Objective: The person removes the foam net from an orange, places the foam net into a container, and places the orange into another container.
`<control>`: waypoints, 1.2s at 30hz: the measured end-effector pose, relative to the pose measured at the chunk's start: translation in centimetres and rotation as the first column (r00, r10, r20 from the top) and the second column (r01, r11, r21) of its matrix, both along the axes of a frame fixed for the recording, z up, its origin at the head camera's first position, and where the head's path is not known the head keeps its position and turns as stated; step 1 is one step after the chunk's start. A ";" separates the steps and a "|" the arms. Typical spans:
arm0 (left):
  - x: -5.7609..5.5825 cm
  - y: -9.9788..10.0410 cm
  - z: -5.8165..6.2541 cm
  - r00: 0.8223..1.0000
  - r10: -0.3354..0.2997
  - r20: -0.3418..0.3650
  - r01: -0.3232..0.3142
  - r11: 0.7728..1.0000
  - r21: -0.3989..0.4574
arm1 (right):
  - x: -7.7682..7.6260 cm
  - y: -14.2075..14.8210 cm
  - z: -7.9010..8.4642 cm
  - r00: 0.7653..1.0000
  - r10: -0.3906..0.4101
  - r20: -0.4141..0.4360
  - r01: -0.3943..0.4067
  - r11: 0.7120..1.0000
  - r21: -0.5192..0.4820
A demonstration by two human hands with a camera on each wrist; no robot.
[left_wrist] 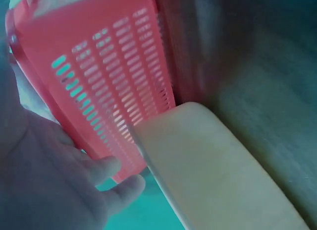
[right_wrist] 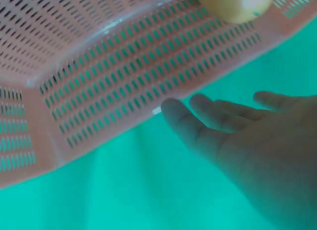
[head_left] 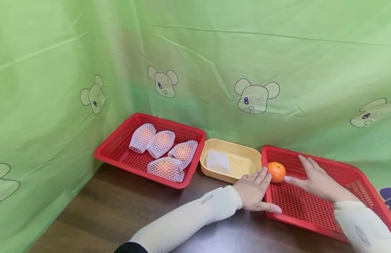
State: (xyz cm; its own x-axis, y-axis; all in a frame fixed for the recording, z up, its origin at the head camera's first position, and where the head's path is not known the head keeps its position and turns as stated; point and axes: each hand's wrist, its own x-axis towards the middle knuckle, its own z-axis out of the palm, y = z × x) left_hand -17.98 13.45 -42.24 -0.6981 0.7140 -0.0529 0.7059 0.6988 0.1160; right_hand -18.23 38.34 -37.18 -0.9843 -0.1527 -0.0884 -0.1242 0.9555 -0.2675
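Green cloth (head_left: 189, 42) hangs behind a dark wooden table (head_left: 97, 203). Both hands are spread with straight fingers and grip nothing: the left hand (head_left: 253, 189) at the left rim of one red basket (head_left: 296, 200), the right hand (head_left: 320, 182) above its inside. Between them, in that basket's left end, sits a bare orange fruit (head_left: 276, 172); contact is unclear. Next comes a yellow tub (head_left: 243, 165) holding white foam netting (head_left: 217, 161), then another red basket (head_left: 119, 140) with four netted fruits (head_left: 162, 142).

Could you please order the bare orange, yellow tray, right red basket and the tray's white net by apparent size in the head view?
1. Right red basket
2. Yellow tray
3. White net
4. Bare orange
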 end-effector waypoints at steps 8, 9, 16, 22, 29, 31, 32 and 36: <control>2.1 -2.9 -0.9 0.992 -0.121 -0.045 0.120 0.992 -0.040 | 4.4 -0.1 -0.6 0.998 -0.011 -0.061 0.013 1.000 0.025; 2.4 -3.2 -0.9 0.989 -0.139 -0.052 0.136 0.990 -0.046 | 4.9 -0.2 -0.9 0.997 -0.006 -0.076 0.008 1.000 0.029; 3.8 -5.4 -0.6 0.973 -0.229 -0.024 0.226 0.969 -0.097 | 8.1 -0.7 -2.9 0.995 -0.021 -0.102 0.025 0.999 0.039; 4.6 -8.2 -0.5 0.967 -0.246 -0.066 0.242 0.968 -0.066 | 9.8 -1.9 -3.7 0.986 0.028 -0.165 -0.015 0.996 0.084; 4.0 -12.4 -0.3 0.953 -0.230 -0.198 0.237 0.971 0.013 | 11.0 -4.1 -3.9 0.988 0.044 -0.148 -0.029 0.994 0.104; 3.6 -13.6 -0.3 0.954 -0.218 -0.207 0.231 0.972 0.041 | 11.2 -4.7 -4.0 0.989 0.047 -0.142 -0.034 0.995 0.095; 3.5 -14.1 -0.3 0.956 -0.210 -0.203 0.225 0.973 0.052 | 11.3 -5.0 -4.0 0.988 0.051 -0.143 -0.039 0.995 0.087; 3.0 -16.3 -0.2 0.970 -0.171 -0.172 0.188 0.978 0.087 | 11.6 -6.2 -4.2 0.980 0.086 -0.181 -0.077 0.995 0.056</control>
